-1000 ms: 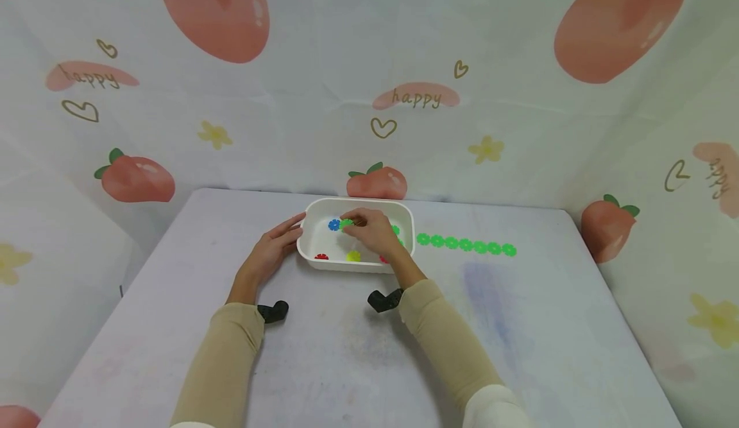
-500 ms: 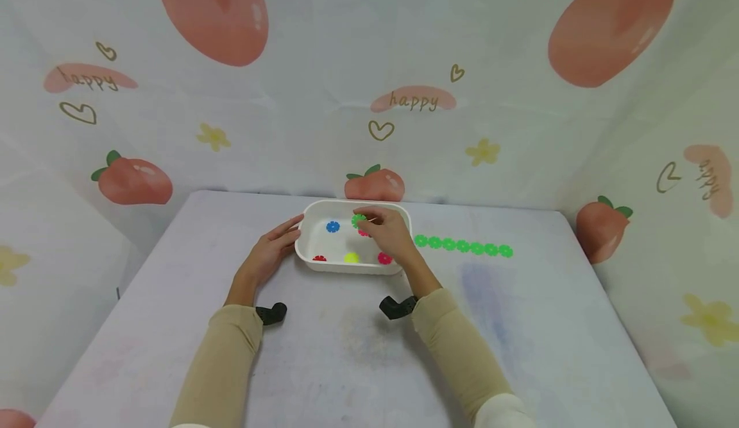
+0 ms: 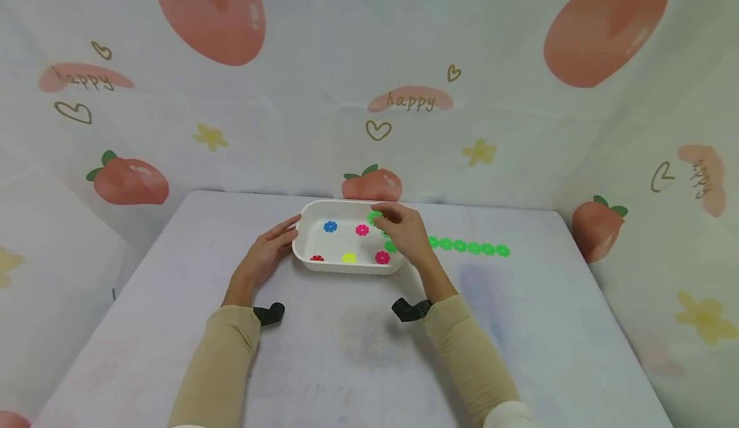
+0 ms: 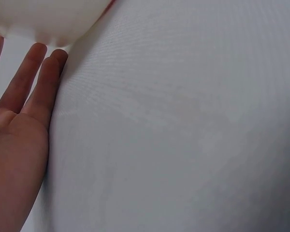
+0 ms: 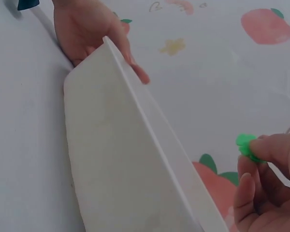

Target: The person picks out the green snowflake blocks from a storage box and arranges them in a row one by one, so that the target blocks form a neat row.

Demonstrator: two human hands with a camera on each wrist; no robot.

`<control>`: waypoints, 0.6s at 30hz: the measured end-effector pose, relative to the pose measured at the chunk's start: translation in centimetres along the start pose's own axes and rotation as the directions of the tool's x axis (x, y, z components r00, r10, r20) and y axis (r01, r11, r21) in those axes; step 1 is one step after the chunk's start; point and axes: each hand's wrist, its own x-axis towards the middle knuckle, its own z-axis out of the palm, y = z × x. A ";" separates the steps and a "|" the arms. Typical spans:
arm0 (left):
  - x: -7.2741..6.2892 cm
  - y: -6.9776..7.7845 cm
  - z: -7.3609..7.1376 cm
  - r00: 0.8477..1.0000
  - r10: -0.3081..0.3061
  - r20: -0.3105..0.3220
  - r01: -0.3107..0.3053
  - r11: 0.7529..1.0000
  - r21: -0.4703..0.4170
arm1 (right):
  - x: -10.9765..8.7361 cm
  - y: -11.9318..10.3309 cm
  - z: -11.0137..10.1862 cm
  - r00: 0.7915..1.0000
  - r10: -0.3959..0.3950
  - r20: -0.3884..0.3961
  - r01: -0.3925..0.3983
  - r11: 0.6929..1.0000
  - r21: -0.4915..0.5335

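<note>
We see a white, round-cornered tray [image 3: 331, 267] sitting flat on the bench [image 3: 323, 357], holding scattered blue, pink, red, yellow and green pieces [image 3: 330, 226]. Raised over its right side, pinched in our right hand [image 3: 407, 230], is a small green disc [image 3: 374, 217] with a scalloped, flower-like edge.

Head view: right hand [image 3: 405, 230] blocks far-right corner of tray [image 3: 346, 268] and left end of green row [image 3: 474, 248]; red disc [image 3: 317, 258] by near-left corner half-hidden. Left wrist view crops left hand [image 4: 20, 125].
</note>
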 end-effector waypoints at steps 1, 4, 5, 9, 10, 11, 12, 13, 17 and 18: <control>0.0 0.0 0.0 1.000 -0.001 0.003 0.001 1.000 0.004 | -0.1 0.0 -0.2 1.000 0.002 -0.010 -0.002 1.000 0.008; -0.1 0.0 0.0 1.000 -0.003 0.004 0.003 1.000 0.006 | -0.2 0.1 -0.7 0.999 0.005 -0.038 -0.003 1.000 0.031; -0.1 0.0 0.0 1.000 -0.002 0.005 0.002 1.000 0.006 | -0.3 0.2 -0.9 0.999 0.006 -0.046 -0.005 0.999 0.034; 0.0 -0.1 -0.1 1.000 -0.002 0.008 0.002 1.000 -0.001 | -0.3 0.8 -1.7 0.997 0.024 -0.068 -0.022 0.999 0.023; 0.0 -0.1 -0.1 1.000 -0.001 0.009 0.001 1.000 -0.002 | -0.3 1.0 -2.0 0.997 0.026 -0.074 -0.024 0.999 0.027; 0.1 -0.1 -0.1 1.000 -0.001 0.009 0.001 1.000 -0.003 | -0.3 1.1 -2.2 0.996 0.031 -0.078 -0.028 0.999 0.032; 0.1 -0.2 -0.1 1.000 -0.001 0.007 0.001 1.000 -0.006 | -0.3 1.3 -2.5 0.996 0.034 -0.083 -0.031 0.999 0.034; 0.1 -0.2 -0.1 1.000 -0.001 0.006 0.001 1.000 -0.007 | -0.4 1.4 -2.7 0.995 0.037 -0.087 -0.034 0.999 0.034; 0.1 -0.1 -0.1 1.000 -0.001 0.003 0.001 1.000 -0.012 | -0.6 1.6 -3.8 0.992 0.054 -0.115 -0.051 0.998 0.032; 0.0 0.0 -0.1 1.000 0.000 0.002 0.001 1.000 -0.016 | -0.7 1.7 -4.0 0.991 0.059 -0.123 -0.055 0.998 0.029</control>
